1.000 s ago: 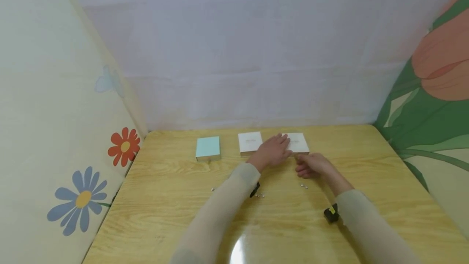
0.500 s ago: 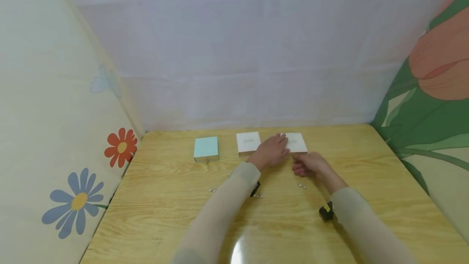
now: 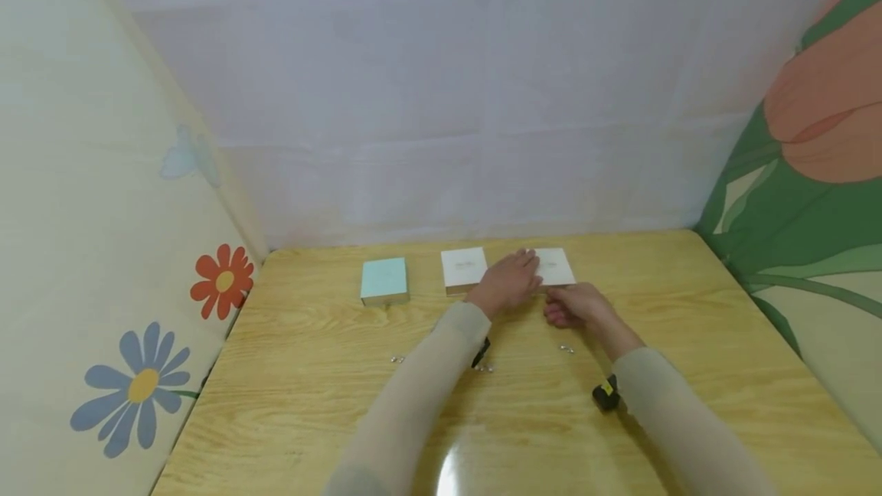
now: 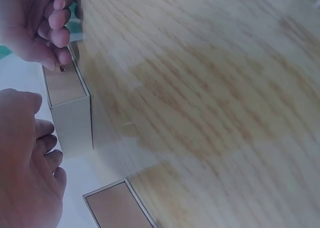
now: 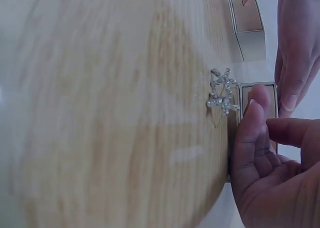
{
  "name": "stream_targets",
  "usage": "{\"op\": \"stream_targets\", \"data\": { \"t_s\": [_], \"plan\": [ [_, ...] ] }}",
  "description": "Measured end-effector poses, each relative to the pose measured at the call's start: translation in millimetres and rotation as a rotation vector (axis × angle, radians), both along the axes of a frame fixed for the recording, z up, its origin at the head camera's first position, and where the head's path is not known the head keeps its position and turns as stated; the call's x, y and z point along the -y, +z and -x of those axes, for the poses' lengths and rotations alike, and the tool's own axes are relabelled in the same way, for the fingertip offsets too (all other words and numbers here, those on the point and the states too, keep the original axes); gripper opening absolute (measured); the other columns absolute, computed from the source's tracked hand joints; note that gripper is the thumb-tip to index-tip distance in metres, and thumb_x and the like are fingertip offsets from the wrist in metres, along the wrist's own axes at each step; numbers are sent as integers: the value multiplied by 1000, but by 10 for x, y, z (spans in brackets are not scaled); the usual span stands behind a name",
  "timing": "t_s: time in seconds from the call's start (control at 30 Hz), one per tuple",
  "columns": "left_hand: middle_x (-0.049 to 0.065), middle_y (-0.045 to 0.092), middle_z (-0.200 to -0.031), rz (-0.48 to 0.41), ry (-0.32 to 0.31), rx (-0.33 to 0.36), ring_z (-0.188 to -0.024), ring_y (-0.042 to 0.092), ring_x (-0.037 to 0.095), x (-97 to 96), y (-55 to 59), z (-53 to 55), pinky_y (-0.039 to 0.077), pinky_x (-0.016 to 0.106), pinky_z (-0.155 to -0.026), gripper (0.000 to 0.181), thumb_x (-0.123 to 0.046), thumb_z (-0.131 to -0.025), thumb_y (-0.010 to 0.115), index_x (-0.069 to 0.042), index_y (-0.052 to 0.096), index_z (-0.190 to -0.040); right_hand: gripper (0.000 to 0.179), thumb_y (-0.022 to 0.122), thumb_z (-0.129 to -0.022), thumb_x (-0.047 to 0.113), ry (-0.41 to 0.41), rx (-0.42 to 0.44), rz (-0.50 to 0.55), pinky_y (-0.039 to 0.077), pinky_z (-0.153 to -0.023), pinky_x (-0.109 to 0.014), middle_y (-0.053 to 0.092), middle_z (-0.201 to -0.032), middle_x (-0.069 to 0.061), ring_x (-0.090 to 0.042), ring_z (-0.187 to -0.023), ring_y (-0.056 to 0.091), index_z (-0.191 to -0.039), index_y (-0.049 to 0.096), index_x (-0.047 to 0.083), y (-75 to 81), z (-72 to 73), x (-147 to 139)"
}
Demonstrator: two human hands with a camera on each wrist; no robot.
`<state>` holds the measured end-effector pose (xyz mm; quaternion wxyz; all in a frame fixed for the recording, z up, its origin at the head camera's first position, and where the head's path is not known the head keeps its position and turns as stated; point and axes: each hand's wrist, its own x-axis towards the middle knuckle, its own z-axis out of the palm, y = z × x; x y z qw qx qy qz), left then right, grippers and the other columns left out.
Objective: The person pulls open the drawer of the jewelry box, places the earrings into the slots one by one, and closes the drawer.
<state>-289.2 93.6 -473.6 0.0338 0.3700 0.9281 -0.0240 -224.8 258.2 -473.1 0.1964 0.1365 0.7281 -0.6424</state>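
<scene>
My left hand (image 3: 511,279) rests on the white drawer box (image 3: 558,260) at the right, fingers stretched over its lid. At that box's lower front edge, my right hand (image 3: 575,306) has thumb and finger together. In the left wrist view, the right hand (image 4: 42,28) pinches a small dark pull tab (image 4: 62,68) on the brown drawer front (image 4: 67,86). The drawer looks closed. A sparkling, star-shaped piece of jewellery (image 5: 222,92) shows on the table beside the right hand (image 5: 272,158) in the right wrist view.
Left of the hands stand another white box (image 3: 463,265) and a teal box (image 3: 383,278). Small shiny pieces lie on the wooden table (image 3: 296,389): one piece (image 3: 566,348) near the right wrist, another piece (image 3: 485,367) by the left sleeve, a third piece (image 3: 397,359) farther left.
The head view has shifted slightly, so the boxes and hands sit a little farther left in it. Both hands keep their places at the right white box.
</scene>
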Motion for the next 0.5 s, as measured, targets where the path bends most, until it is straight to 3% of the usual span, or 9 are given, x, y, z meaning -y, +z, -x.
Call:
{"op": "stream_targets", "data": {
  "t_s": [0.5],
  "plan": [
    [6, 21, -168, 22, -8, 3, -155, 19, 21, 3, 25, -23, 18, 33, -127, 56, -37, -112, 26, -8, 26, -160, 31, 48, -105, 10, 17, 1, -25, 61, -59, -23, 72, -69, -2, -8, -58, 68, -116, 56, -18, -38, 15, -16]
  ]
}}
